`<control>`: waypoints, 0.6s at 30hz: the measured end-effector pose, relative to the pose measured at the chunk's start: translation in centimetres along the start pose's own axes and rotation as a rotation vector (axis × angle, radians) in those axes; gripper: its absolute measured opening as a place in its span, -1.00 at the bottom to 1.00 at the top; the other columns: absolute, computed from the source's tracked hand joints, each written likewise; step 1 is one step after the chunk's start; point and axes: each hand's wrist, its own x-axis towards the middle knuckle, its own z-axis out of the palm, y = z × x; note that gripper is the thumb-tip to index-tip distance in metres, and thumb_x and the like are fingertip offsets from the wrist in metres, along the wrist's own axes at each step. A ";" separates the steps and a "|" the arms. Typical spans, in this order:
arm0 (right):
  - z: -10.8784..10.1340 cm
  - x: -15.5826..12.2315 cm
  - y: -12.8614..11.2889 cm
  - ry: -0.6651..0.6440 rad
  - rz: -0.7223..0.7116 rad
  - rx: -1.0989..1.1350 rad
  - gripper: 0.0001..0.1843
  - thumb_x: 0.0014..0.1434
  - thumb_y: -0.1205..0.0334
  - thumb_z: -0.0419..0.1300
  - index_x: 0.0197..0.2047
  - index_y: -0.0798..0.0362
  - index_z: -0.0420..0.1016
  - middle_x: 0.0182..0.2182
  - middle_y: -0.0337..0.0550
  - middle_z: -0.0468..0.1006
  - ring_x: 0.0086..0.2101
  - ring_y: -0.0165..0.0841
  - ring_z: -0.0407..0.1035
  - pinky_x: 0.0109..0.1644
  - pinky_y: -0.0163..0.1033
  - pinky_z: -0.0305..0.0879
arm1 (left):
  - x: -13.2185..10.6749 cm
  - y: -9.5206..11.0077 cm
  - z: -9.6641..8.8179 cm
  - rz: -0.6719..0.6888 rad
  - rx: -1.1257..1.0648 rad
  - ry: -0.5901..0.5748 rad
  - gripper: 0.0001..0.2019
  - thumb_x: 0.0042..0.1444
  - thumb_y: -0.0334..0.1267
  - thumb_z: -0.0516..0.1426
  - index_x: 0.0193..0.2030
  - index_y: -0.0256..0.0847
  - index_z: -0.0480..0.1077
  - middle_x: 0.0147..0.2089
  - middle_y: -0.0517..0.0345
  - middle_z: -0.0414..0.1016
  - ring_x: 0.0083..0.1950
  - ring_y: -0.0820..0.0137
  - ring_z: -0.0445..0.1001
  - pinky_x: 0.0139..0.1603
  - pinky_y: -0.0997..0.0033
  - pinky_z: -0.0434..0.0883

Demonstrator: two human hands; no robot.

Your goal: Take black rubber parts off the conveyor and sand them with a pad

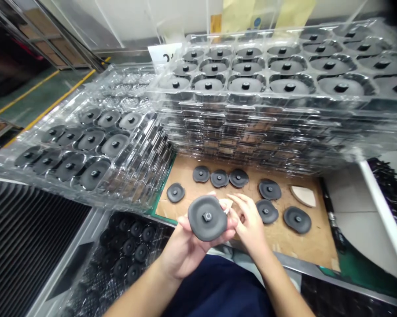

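Note:
My left hand [181, 246] holds a round dark grey rubber disc [207, 218] with a small hub in its middle, tilted up toward me. My right hand [248, 220] is curled beside the disc's right edge, fingers pinched on a small pale piece [225, 204] that I cannot make out. Both hands hover over the near edge of a brown board [284, 242]. Several more discs lie loose on that board, such as one at its left [175, 192] and one at its right [297, 219].
A tall stack of clear plastic trays [251, 127] filled with discs stands behind the board. Another clear tray stack [69, 149] with discs leans at the left. A pale wedge-shaped piece [303, 195] lies on the board. A bag of small black parts [129, 246] sits below left.

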 end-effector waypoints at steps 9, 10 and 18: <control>-2.6 -5.8 -0.1 0.060 0.011 -0.041 -0.46 0.22 0.34 0.03 0.27 0.10 0.17 -0.34 -0.18 0.56 -0.61 -0.48 0.29 -0.48 -0.37 0.38 | -0.6 -1.3 -1.3 0.609 1.261 -0.119 0.10 -0.15 -0.48 0.34 0.36 0.27 -0.23 0.14 0.11 0.41 0.14 0.28 0.39 0.23 0.24 0.22; -2.8 -6.1 -0.1 0.072 -0.027 -0.058 -0.42 0.22 0.35 0.04 0.31 0.07 0.10 -0.31 -0.16 0.56 -0.61 -0.48 0.29 -0.45 -0.35 0.39 | -0.7 -1.4 -1.3 0.621 1.332 -0.129 0.13 -0.14 -0.50 0.33 0.36 0.28 -0.31 0.14 0.09 0.41 0.14 0.28 0.39 0.22 0.23 0.23; -6.5 -4.4 -3.6 -0.050 -0.489 -0.176 -0.61 0.25 0.18 0.15 0.13 0.01 0.42 -0.32 -0.12 0.59 -0.37 -0.34 0.43 -0.30 -0.23 0.37 | -1.9 -0.8 -1.4 0.420 1.275 -0.034 -0.12 -0.17 -0.33 0.37 0.31 0.04 0.11 0.11 0.01 0.46 0.13 0.18 0.39 0.19 0.25 0.24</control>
